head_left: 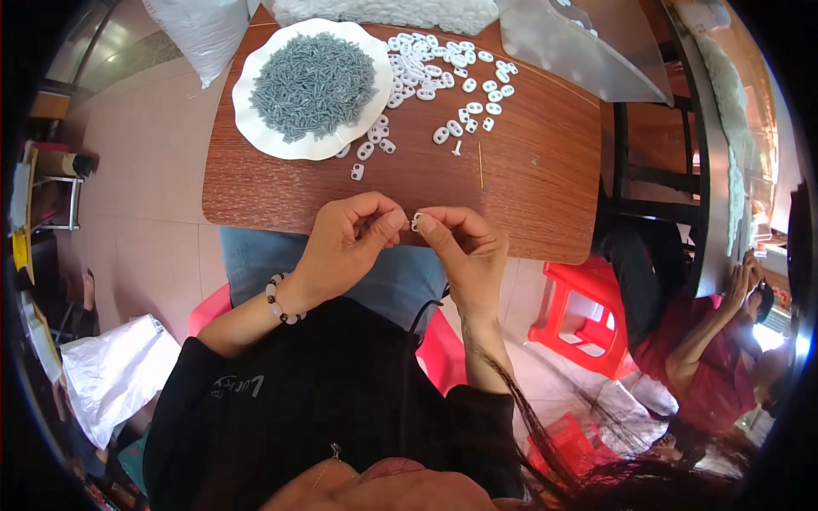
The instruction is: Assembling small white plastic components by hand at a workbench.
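Just over the table's near edge, my right hand (pixel 467 255) pinches a small white two-holed plastic piece (pixel 416 222) between thumb and fingertips. Close to its left, my left hand (pixel 351 243) is closed in a pinch of thumb and forefinger; whatever lies between those fingertips is too small to make out. A scalloped white plate (pixel 256 134) heaped with small grey-green pins (pixel 313 85) stands at the table's far left. Many more white two-holed pieces (pixel 417 66) lie scattered to the right of the plate, with a few (pixel 358 172) below it.
The brown wooden table (pixel 537 204) carries a thin yellowish stick (pixel 481 166) and a small white T-shaped part (pixel 457 148). At the back right stands a translucent bin (pixel 588 51). A red stool (pixel 588 328) is beside me; another person (pixel 716 349) sits at far right.
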### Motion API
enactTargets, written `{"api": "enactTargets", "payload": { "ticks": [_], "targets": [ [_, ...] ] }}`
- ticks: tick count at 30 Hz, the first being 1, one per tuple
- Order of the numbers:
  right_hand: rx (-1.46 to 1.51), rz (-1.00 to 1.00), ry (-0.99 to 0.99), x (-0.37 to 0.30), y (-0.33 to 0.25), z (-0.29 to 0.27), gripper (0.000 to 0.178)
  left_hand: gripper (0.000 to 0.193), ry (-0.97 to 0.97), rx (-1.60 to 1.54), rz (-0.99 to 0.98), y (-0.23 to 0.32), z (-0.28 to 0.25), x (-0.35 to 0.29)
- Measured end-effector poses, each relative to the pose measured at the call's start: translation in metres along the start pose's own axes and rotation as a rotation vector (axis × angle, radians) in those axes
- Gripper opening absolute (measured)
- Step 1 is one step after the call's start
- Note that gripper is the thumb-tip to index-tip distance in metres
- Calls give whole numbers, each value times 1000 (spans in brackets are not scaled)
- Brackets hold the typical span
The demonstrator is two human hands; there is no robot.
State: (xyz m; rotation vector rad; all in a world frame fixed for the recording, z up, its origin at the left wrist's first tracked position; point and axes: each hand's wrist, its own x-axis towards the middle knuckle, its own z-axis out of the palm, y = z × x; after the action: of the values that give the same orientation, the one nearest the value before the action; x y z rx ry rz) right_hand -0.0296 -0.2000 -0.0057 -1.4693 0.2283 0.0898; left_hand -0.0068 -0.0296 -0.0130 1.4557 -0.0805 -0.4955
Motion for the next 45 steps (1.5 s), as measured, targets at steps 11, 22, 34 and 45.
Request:
{"api": "enactTargets", "payload": {
  "ticks": [11, 22, 34, 45],
  "targets": [
    [-49, -41, -18, -3, 1, -4, 12, 17, -13, -24, -11, 1, 5, 0],
    [-107, -58, -10, -2, 2, -3, 12, 17, -18, 23, -29, -3, -1, 1],
    [-255, -127, -9, -2, 6, 0, 9, 14, 49, 160, 96, 0, 2, 2],
    [-194, -100, 14, -3, 8, 2, 9, 8, 77, 335, 185, 2, 4, 4]
  ]
}}
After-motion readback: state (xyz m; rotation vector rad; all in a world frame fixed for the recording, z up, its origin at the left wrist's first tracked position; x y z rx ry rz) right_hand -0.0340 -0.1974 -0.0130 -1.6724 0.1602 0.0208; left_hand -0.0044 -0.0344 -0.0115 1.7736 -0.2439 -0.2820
